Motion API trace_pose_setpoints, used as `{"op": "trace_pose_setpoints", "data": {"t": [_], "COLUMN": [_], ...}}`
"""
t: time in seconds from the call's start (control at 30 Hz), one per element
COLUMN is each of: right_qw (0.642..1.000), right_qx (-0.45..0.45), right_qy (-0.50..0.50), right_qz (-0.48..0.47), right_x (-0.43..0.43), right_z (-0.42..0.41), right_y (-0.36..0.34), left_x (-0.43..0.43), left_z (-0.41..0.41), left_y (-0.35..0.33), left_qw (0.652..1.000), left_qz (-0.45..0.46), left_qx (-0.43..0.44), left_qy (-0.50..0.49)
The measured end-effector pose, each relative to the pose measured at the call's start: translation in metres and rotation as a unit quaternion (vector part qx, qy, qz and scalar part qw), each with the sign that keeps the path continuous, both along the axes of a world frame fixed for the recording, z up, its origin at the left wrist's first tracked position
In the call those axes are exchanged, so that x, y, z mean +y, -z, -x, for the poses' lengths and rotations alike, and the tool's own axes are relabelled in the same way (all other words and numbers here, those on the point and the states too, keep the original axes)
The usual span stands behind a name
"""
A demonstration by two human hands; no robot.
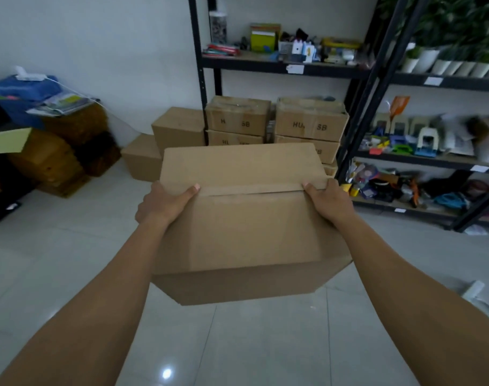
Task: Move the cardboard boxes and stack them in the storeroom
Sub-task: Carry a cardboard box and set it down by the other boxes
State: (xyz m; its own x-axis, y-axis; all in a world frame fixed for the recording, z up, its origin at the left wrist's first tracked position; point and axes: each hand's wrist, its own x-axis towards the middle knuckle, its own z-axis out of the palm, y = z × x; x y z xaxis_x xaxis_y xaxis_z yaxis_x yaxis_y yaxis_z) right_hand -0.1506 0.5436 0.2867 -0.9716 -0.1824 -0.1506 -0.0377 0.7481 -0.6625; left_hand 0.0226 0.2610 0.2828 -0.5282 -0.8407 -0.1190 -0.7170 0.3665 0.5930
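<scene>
A plain brown cardboard box [246, 218], taped along its top seam, is held in the air in front of me above the tiled floor. My left hand [165, 203] grips its left side, thumb on the top. My right hand [328, 201] grips the right side the same way. Beyond the box, more cardboard boxes are stacked against the wall: two plain ones [179, 129] on the floor at the left, and printed ones [237, 115] [310, 119] piled under the black shelf.
A black metal shelf [282, 68] with stationery stands at the back, and a second shelf [432, 160] with plant pots and tools runs along the right. Brown wrapped bundles [57, 157] and a blue cloth pile sit at the left. A white power strip [473, 291] lies on the floor at the right.
</scene>
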Motion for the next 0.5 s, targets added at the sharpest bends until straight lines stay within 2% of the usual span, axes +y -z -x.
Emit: {"op": "trace_pose_setpoints", "data": {"t": [0.3, 0.5], "right_qw": [0.999, 0.995], "right_qx": [-0.022, -0.034], "right_qy": [-0.04, -0.095], "right_qz": [-0.004, -0.008], "right_x": [-0.118, -0.232], "right_z": [-0.034, -0.043], "right_y": [0.026, 0.043], "left_x": [-0.095, -0.179], "left_z": [-0.06, -0.096], "left_y": [0.03, 0.037], "left_qw": [0.998, 0.993], "left_qz": [-0.015, -0.011], "left_qx": [-0.019, -0.033], "left_qy": [-0.06, -0.116]}}
